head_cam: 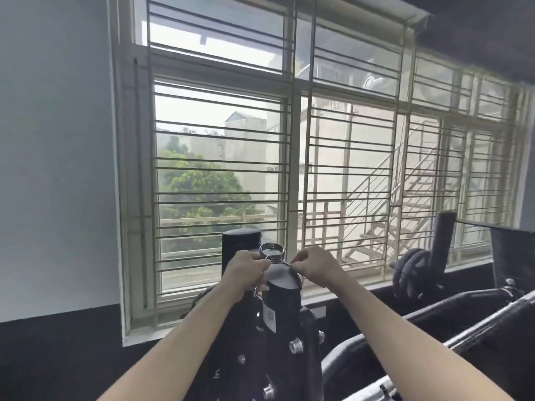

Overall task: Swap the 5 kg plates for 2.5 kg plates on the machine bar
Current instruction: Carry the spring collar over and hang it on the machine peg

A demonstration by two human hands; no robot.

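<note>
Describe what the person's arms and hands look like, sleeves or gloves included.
Both forearms are bare along their whole visible length, with no sleeve in view. The left hand and right hand wear no gloves. I see no watch, bracelet, ring or wristband, though the picture is soft.

A wide window [289,157] with a pale frame and rows of horizontal bars [223,180] fills most of the view, set in a wall [55,169] that is light above and dark along the bottom. Through the glass stand a leafy green tree [202,195], pale buildings [246,146] and a metal outdoor staircase [405,204] (climbing toward the upper right). A roller blind housing [414,23] sits along the window's top right edge, under a dark ceiling [477,33].
</note>
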